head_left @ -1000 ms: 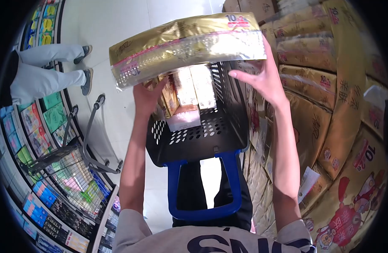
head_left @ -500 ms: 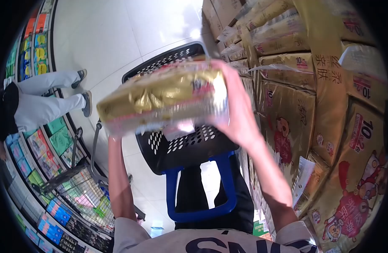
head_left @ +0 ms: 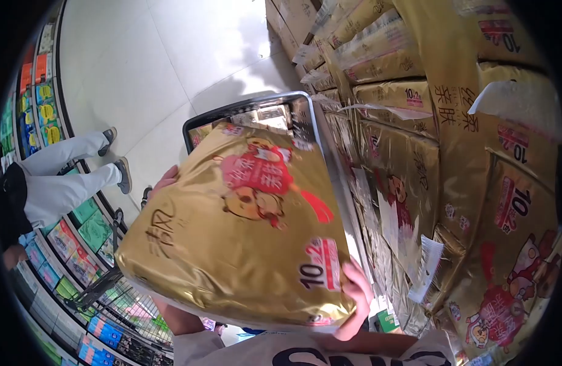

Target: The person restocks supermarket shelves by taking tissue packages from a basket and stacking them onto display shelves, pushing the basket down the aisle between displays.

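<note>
Gold package (head_left: 232, 244), glossy and creased, is showing dark characters at left, a red emblem with cartoon figures centrally, and a "10" beside a pink label at right; it is slanting across the view of the black basket (head_left: 300, 96). Left hand (head_left: 169, 177), mostly hidden, is gripping the left edge; right hand (head_left: 355, 300) is grasping the lower right corner, fingers curling around it.

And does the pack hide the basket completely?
No, the basket shows its far rim beyond the pack.
</note>
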Demonstrator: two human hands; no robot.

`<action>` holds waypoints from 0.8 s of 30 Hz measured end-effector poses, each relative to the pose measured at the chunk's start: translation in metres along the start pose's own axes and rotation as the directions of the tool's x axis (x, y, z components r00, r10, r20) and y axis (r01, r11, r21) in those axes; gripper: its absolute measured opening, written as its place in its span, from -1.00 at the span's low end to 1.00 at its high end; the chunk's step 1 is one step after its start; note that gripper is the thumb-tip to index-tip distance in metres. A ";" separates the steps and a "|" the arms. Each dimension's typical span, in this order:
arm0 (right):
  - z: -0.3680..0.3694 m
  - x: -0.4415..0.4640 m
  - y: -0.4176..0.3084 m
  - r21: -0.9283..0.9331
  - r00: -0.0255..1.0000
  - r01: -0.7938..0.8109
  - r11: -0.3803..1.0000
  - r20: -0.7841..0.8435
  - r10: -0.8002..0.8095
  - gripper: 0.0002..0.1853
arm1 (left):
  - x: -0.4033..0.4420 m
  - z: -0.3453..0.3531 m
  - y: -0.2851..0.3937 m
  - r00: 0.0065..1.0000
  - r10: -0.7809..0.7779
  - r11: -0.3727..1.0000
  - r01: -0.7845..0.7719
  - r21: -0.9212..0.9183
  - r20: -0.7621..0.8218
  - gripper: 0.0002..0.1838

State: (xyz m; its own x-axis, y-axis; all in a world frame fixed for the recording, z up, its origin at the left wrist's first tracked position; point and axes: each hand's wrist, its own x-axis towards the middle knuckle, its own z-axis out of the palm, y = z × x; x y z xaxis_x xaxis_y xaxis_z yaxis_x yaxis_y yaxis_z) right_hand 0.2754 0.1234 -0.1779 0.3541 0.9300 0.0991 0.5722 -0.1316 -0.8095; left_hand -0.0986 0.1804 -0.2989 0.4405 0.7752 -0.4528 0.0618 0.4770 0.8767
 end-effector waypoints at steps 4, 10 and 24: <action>-0.039 -0.038 -0.001 0.081 0.931 -0.223 0.971 0.314 0.188 -0.07 | 0.122 0.050 0.081 0.992 -0.094 0.995 0.096 -0.025 0.087 -0.31; -0.030 -0.062 0.016 0.111 0.940 -0.320 0.941 0.162 0.301 0.08 | 0.211 0.089 0.095 0.861 0.155 0.962 -0.244 0.124 0.485 -0.29; -0.024 -0.027 0.076 -0.266 0.891 -0.279 0.923 0.286 0.352 -0.06 | 0.225 0.182 -0.081 0.972 -0.119 0.990 0.131 0.050 -0.202 -0.23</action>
State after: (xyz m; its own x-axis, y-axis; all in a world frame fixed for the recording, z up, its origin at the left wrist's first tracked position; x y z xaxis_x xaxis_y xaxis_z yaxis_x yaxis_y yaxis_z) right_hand 0.3268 0.0798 -0.2286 0.3057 0.8806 -0.3621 0.6258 -0.4725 -0.6206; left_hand 0.1584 0.2413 -0.4424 0.2401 0.7805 -0.5771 0.1635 0.5535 0.8166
